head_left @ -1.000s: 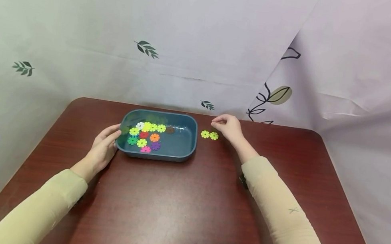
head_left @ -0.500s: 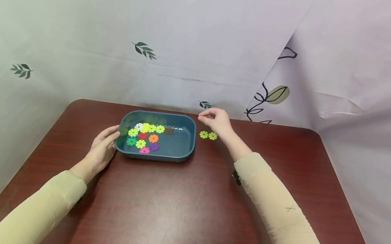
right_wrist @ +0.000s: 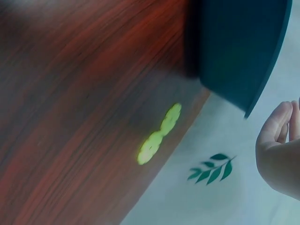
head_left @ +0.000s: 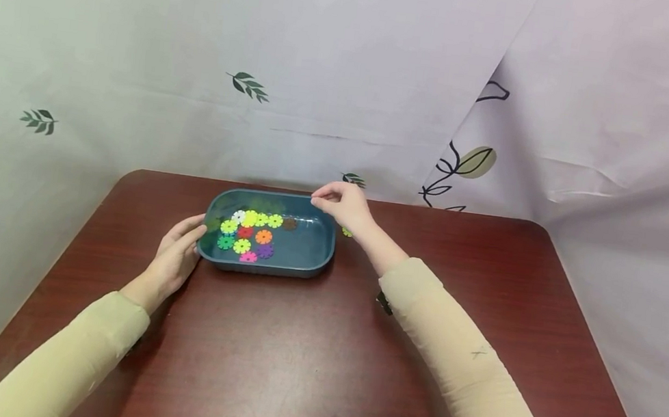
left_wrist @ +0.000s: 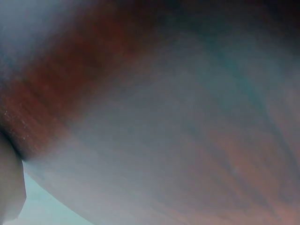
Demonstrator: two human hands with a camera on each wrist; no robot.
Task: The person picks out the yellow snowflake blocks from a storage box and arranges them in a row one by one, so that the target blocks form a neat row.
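Cross-marked right sleeve (head_left: 460,360), fingers (head_left: 327,189) near tray (head_left: 305,245)

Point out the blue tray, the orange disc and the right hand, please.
Blue tray (head_left: 305,246), head view: on its bare floor.
Orange disc (head_left: 264,236), head view: on its middle.
Right hand (head_left: 345,207), head view: on its middle.

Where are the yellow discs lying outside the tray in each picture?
Head: just right of centre, only a bit of the yellow discs showing past the right hand.
Left wrist: none visible; mostly blur.
Right wrist: two, end to end, near the middle.
Landmark in head and right wrist views: the blue tray.
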